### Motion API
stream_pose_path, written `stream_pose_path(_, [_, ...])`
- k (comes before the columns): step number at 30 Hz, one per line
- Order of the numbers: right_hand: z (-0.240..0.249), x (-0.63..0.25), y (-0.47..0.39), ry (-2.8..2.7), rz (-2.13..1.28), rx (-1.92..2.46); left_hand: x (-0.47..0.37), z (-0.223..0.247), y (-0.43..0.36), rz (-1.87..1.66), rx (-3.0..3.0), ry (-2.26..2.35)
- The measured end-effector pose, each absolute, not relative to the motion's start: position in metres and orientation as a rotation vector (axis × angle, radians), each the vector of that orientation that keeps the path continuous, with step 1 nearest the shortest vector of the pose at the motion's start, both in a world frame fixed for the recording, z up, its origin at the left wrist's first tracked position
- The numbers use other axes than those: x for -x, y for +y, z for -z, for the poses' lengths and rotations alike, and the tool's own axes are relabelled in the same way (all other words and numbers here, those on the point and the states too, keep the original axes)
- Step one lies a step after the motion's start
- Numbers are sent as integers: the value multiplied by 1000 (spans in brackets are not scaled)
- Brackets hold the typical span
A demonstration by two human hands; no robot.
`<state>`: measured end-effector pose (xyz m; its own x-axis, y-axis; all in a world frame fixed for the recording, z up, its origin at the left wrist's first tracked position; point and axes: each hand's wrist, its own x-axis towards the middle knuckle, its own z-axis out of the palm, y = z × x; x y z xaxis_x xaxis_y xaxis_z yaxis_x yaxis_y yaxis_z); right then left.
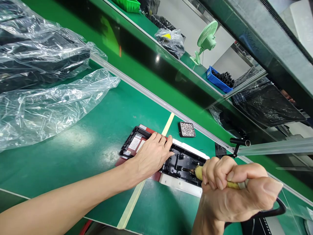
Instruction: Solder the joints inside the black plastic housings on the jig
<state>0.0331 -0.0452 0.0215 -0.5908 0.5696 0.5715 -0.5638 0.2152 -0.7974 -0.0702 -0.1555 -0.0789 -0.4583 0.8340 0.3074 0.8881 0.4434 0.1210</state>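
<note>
Beyond a long metal rail [146, 91], a pale green fan [207, 36] and a blue bin [217, 81] of small black parts stand on a farther green surface. The near green worktop [97, 117] carries clear plastic wrapping [58, 107], a strip of cream tape [132, 204] and a small black tray [187, 129] of tiny metallic pieces. The open black casing [182, 161] lies between white blocks [179, 184], its other end over a reddish piece [156, 176]. The left hand [153, 155] lies across it, fingers slightly bent and close together; whether they pinch its edge cannot be told. The right hand [234, 189] is closed round a yellow-handled tool [198, 172], its shaft slanting into the casing. The tip is hard to make out, the hand covers much of the handle, and a dark object [256, 227] at bottom right is cut off.
</note>
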Motion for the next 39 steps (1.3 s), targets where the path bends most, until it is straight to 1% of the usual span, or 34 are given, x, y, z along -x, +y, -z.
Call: stream_pose_path(39, [-20, -34, -45, -1590, -1533, 20, 70, 80, -155, 390, 1496, -2490])
